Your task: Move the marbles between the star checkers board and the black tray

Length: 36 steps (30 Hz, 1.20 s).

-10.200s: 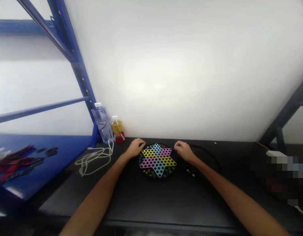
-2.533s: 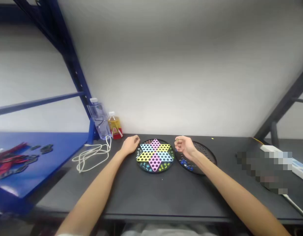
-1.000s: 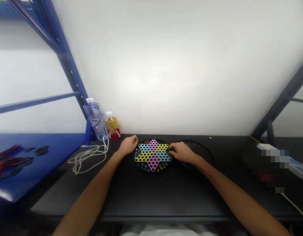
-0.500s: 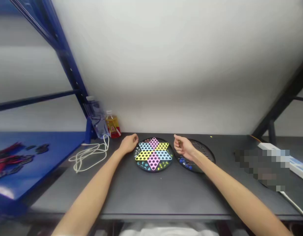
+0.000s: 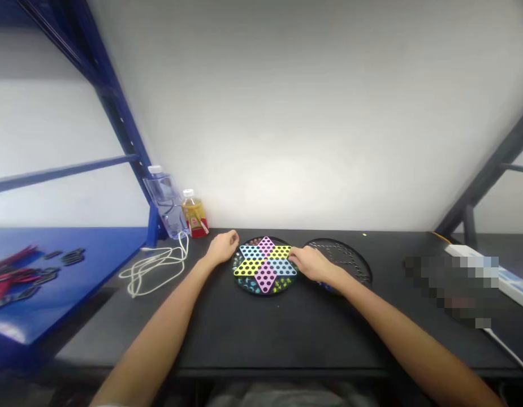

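A round Chinese checkers board (image 5: 266, 275) with a pink, yellow and blue star lies flat on the dark table. Coloured pieces, apparently marbles, sit in the pockets round the star. At the board's upper left rim rests my left hand (image 5: 223, 247), fingers curled closed; whatever they hold, if anything, is hidden. My right hand (image 5: 312, 263) reaches over the right side of the board with fingertips pinched at the yellow and blue points. What is in that pinch cannot be seen. Under my right wrist is a round black tray (image 5: 365, 264), and its blue pieces are mostly covered.
A coiled white cable (image 5: 136, 277) lies on the left, below a clear plastic jug (image 5: 170, 206) and a bottle of yellow liquid (image 5: 195, 215). A white power strip (image 5: 513, 288) is on the right, beside a pixelated patch. Left stands a blue table (image 5: 95, 271) with red and black parts.
My right hand has moved left and turned palm down, from above the black tray to the right side of the board. My left hand has stayed in place.
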{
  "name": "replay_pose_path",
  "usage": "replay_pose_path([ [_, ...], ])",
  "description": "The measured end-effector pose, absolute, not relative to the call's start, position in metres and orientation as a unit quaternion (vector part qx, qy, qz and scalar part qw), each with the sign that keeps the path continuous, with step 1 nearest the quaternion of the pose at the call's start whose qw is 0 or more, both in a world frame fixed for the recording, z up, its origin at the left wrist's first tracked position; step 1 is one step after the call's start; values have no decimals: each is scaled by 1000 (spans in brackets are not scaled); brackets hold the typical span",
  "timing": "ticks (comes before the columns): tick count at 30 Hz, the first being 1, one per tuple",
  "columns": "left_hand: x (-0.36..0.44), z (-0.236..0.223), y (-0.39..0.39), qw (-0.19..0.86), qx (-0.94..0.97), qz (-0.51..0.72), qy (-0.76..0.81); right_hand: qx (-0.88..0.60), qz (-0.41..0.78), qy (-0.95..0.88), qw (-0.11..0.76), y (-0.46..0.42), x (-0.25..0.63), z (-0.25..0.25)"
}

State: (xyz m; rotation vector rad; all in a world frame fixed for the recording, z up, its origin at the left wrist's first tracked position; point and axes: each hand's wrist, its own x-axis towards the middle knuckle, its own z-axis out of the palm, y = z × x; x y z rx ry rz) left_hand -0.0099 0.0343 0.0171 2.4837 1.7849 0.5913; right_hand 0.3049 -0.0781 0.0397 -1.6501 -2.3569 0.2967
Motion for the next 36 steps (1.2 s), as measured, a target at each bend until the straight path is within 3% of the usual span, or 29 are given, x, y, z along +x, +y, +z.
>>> replay_pose_path([
  [3,-10,18,33,18,799,191,569,-550,177,-783,231,-72,310,37],
  [7,-10,19,32,15,798,190,572,-474,465,-627,407,-67,321,42],
  [9,-10,18,32,12,798,191,571,-406,595,-529,448,-65,325,46],
  [12,-9,17,33,11,801,192,568,-354,673,-457,461,-65,325,49],
  [15,-9,17,33,12,801,191,568,-397,627,-492,456,-67,318,46],
  [18,-9,19,32,12,803,187,566,-489,423,-629,432,-70,314,42],
  [22,-8,20,31,11,800,185,571,-514,175,-786,297,-74,314,41],
  [28,-8,19,32,10,799,183,572,-515,140,-827,177,-76,312,38],
  [33,-8,20,32,4,798,179,575,-525,145,-817,187,-75,310,36],
  [36,-9,20,32,2,803,180,569,-522,178,-797,246,-72,314,36],
])
